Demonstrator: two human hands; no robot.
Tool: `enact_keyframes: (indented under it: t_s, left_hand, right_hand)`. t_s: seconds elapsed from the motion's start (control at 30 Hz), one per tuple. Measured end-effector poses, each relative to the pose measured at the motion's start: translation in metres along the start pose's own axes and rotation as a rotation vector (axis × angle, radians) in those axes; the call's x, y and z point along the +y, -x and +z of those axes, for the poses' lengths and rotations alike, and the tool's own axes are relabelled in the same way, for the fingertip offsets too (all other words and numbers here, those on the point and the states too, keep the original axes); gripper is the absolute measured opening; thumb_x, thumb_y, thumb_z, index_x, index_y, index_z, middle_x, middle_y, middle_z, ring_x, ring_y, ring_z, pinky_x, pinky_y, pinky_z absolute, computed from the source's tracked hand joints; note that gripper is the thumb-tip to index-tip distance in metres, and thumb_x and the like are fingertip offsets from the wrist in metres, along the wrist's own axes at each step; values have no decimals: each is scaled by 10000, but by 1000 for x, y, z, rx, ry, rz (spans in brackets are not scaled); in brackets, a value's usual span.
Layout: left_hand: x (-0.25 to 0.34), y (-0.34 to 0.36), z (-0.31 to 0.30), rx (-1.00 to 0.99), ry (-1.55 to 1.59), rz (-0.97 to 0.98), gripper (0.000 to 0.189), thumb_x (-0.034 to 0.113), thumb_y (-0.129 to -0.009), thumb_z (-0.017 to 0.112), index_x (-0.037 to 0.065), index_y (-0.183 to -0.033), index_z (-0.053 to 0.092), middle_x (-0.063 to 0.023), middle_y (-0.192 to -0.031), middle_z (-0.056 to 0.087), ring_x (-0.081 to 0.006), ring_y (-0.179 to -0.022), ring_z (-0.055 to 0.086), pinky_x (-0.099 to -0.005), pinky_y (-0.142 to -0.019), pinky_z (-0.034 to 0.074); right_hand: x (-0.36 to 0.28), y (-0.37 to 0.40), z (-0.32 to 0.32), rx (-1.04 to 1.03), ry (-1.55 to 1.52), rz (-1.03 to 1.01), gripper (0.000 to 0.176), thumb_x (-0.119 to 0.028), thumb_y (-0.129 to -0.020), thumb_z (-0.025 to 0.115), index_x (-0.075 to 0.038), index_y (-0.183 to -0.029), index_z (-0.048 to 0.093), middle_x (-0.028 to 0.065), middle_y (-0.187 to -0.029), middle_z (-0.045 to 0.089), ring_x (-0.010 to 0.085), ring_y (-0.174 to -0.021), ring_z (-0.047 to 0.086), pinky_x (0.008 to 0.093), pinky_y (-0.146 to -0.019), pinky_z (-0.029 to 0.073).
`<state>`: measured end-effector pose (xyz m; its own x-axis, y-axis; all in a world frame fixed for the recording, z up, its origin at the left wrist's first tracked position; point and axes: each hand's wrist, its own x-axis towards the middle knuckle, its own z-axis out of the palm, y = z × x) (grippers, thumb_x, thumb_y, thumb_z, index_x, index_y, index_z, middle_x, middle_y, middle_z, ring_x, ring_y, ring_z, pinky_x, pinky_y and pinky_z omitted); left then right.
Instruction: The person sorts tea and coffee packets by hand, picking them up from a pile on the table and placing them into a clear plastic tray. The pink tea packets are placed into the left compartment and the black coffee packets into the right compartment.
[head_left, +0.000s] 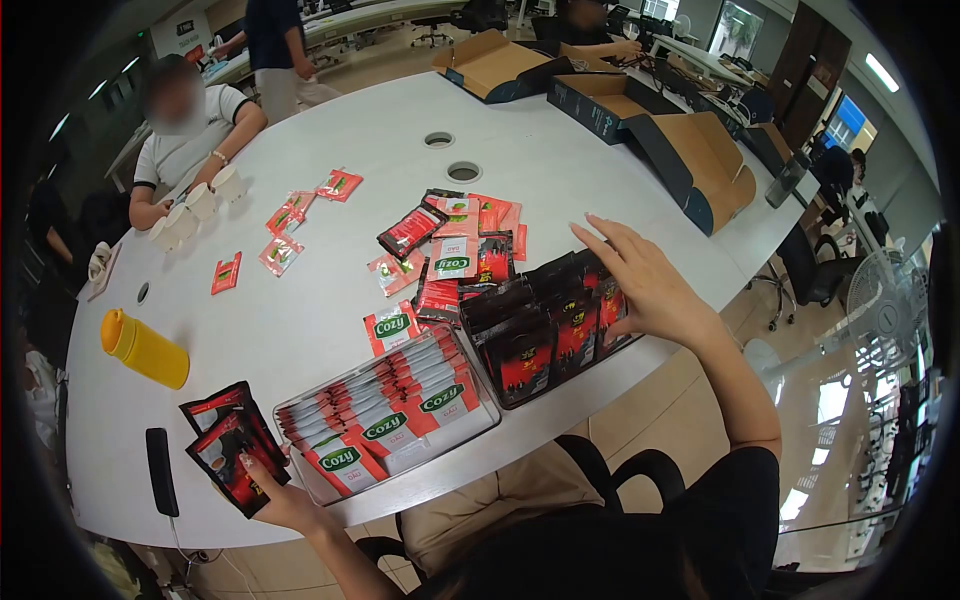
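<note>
My left hand [283, 503] grips a few black-and-red sachets [232, 455] at the left end of a clear container, thumb across the front one. Red-and-white Cozy tea bags [384, 426] stand in tight rows in that container. To its right, a second container holds upright black-and-red sachets [575, 328]. My right hand [655, 280] is at this container's right end, fingers apart and thumb near the sachets. Behind both containers lies a loose pile of Cozy tea bags [453, 258] mixed with black-and-red sachets [412, 230].
A yellow bottle [146, 348] and a black phone-like slab [161, 472] are at left. Loose red packets [281, 255] and white paper cups [200, 203] lie farther back, near a seated person [190, 130]. Open cardboard boxes [690, 165] stand at back right.
</note>
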<state>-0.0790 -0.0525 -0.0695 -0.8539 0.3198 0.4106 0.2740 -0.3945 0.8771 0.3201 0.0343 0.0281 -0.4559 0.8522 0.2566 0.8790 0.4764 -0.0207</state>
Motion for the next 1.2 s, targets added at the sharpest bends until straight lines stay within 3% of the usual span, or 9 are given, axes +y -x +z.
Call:
enact_keyframes:
  t_s: [0.13,0.33,0.43,0.73,0.8,0.83,0.97,1.03,1.2]
  left_hand:
    - [-1,0,0,-9,17,33,361,193,-870,645,-91,-1053,518,-133,-930,606,-158,-642,589,-248,-560,506]
    - [-8,-2,-3,15,8,48,360,181,-874,635,-86,-1071,496,-131,-901,600,-156,-619,581,-248,-548,503]
    - [-1,0,0,-16,37,14,357,180,-878,629,-82,-1076,489,-130,-887,600,-156,-610,578,-253,-550,503]
    - [1,-1,3,-11,37,24,344,154,-894,599,-66,-1125,469,-130,-912,600,-153,-618,584,-260,-540,512]
    - [2,-1,5,9,52,25,347,153,-893,600,-68,-1127,469,-130,-921,599,-153,-623,588,-260,-541,517]
    - [-16,-6,-14,-60,-39,-31,419,100,-879,579,-37,-1216,371,-153,-1034,533,-202,-766,599,-294,-582,571]
    - [6,0,-1,-33,18,31,298,106,-884,576,-25,-1111,432,-112,-989,543,-146,-831,563,-264,-638,534]
    - [-8,-3,-9,-20,34,110,318,122,-891,581,-69,-1107,446,-132,-996,570,-171,-720,605,-298,-588,546]
    - [14,24,-27,-183,32,274,479,133,-852,624,-64,-1235,415,-117,-1073,554,-177,-937,554,-320,-843,465]
  right_hand:
    - [3,-4,4,4,-46,-19,1147,-129,-410,855,-102,-1411,298,113,-1212,471,310,-1097,471,405,-947,392]
    - [12,-14,13,-22,-30,-13,839,-76,-506,789,-93,-1269,441,86,-905,514,274,-849,506,379,-758,424]
    - [12,-20,17,-7,-72,-34,704,-61,-541,762,-89,-1185,480,80,-914,523,272,-859,510,377,-740,428]
    - [10,-20,4,-73,-151,-34,791,-10,-561,741,-107,-1286,439,86,-965,539,274,-900,518,380,-777,429]
    - [9,-16,-3,-18,-166,-61,804,20,-584,708,-102,-1322,414,107,-1049,542,290,-976,514,383,-841,423]
    - [8,-17,-7,8,-175,-90,811,34,-595,692,-100,-1340,401,118,-1091,544,299,-1014,512,385,-873,421]
    - [-13,-7,-28,167,-165,-59,708,68,-628,643,-61,-1299,456,141,-1224,513,328,-1145,473,386,-967,385]
    - [-24,1,-33,270,-141,-49,641,73,-640,635,-37,-1257,500,146,-1235,518,336,-1175,464,393,-988,374]
    - [-71,16,-30,341,-315,-262,535,41,-667,654,-29,-1189,560,132,-1155,587,329,-1070,553,402,-928,424]
